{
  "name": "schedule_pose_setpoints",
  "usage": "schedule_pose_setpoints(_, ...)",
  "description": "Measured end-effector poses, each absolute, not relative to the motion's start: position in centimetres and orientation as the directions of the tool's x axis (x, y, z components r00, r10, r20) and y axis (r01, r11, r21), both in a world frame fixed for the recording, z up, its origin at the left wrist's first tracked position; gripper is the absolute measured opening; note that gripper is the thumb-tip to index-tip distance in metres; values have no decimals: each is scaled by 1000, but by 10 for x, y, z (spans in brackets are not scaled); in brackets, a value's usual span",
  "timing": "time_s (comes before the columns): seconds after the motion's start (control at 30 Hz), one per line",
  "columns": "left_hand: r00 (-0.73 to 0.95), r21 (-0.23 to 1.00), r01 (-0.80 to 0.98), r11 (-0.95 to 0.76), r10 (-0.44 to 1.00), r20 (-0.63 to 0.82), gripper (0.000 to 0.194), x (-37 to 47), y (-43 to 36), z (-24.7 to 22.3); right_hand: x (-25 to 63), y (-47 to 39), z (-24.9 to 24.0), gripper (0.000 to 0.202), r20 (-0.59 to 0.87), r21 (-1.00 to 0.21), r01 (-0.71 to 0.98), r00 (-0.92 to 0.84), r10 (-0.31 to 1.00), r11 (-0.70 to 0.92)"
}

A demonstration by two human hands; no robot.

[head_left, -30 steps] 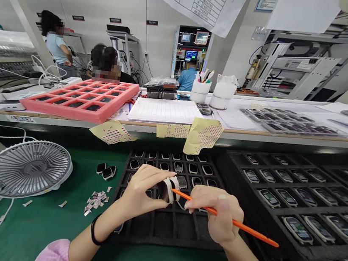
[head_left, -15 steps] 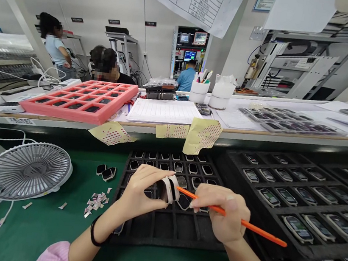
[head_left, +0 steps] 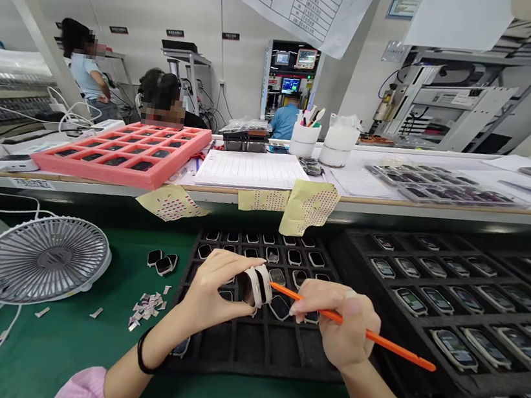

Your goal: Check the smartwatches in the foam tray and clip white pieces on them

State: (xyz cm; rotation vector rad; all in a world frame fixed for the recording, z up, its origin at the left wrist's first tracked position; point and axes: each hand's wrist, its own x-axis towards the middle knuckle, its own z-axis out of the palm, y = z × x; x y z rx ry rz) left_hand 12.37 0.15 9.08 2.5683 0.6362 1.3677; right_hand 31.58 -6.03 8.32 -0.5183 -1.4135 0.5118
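Observation:
Between the thumb and fingers of my left hand (head_left: 214, 289) is a smartwatch case (head_left: 256, 286), pale-rimmed and turned on its edge, with a dark gap between its two light bands. My right hand (head_left: 345, 320) is closed around a thin orange stick-like tool (head_left: 399, 352). The tool's left tip meets the side of the watch case, or lies very close to it. Both hands are above a black foam tray (head_left: 246, 346), whose rear compartments hold several dark-faced watch cases. Its front compartments show bare black foam.
A second black tray (head_left: 430, 319) with several watches lies at the right. On the green mat are a round fan (head_left: 42, 261), two loose watch cases (head_left: 164, 262) and a pile of small strips (head_left: 148, 309). Across the back runs a shelf with a pink foam tray (head_left: 151, 177).
Both hands keep almost the same pose. The orange tool's tip has shifted very slightly up and left against the watch case, and its rear end has risen a little.

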Motion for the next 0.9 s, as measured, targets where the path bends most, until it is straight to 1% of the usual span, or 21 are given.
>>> schedule_pose_setpoints(0.23, 481, 316, 284, -905, 419, 770, 51, 124, 2, 90, 312, -60, 85, 51, 791, -602, -3, 130, 597, 798)
schedule_pose_setpoints(0.4, 473, 303, 274, -913, 402, 784, 49, 125, 2, 90, 311, -60, 84, 49, 796, -597, 2, 126, 592, 802)
schedule_pose_setpoints(0.9, 481, 313, 307, -899, 430, 764, 50, 124, 2, 90, 314, -58, 82, 50, 778, -621, -4, 117, 617, 784)
